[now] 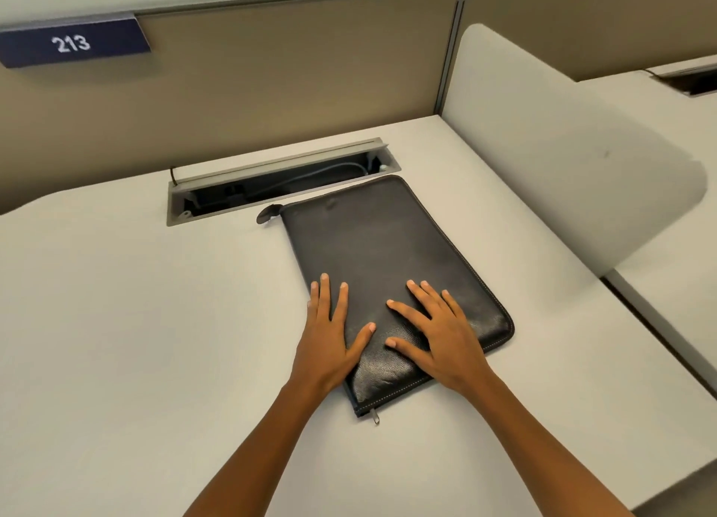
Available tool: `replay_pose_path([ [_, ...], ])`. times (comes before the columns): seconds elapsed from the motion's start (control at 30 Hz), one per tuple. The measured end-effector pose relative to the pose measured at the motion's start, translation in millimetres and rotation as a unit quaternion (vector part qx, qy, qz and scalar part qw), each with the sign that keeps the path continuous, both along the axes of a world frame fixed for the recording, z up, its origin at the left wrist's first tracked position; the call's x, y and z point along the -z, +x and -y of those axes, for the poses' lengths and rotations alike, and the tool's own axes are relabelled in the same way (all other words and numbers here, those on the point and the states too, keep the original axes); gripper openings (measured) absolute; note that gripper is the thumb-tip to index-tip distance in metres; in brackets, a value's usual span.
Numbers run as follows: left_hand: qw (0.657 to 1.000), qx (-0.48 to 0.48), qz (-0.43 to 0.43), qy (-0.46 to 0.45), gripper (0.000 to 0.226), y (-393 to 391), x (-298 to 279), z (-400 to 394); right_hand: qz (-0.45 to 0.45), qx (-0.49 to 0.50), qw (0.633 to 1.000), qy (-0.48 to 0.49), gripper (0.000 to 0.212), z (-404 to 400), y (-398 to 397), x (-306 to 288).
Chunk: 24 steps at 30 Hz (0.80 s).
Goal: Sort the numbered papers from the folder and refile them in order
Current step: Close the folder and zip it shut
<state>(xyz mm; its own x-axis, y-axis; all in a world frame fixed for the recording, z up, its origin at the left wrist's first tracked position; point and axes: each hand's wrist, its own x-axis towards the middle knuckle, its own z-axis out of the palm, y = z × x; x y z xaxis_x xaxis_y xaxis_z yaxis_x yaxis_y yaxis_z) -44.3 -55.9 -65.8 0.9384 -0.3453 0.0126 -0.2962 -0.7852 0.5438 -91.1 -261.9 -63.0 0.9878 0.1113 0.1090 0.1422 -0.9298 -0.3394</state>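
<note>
A black leather zip folder [372,245] lies flat and zipped shut on the white desk [116,322], turned slightly clockwise. Its metal zipper pull [375,417] hangs at the near corner, and a small tab [268,213] sticks out at the far left corner. My left hand [329,334] rests flat on the folder's near left edge, fingers straight and spread. My right hand [438,334] lies flat on the folder's near right part, fingers spread too. No papers are visible.
An open cable tray [279,182] with wires is sunk into the desk just behind the folder. A tan partition wall carries a blue sign reading 213 [71,43]. A white divider panel [562,147] stands to the right, with another desk beyond it.
</note>
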Motion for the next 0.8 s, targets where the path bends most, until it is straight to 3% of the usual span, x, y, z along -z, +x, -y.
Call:
replay_pose_path([
  [0.37,1.0,0.021,-0.012,0.015,0.082,49,-7,135,0.026,0.018,0.999,-0.002,0.066,133,43,2],
  [0.8,0.999,0.045,-0.016,0.014,0.081,78,-8,198,0.04,0.041,0.998,0.0,0.066,193,62,5],
])
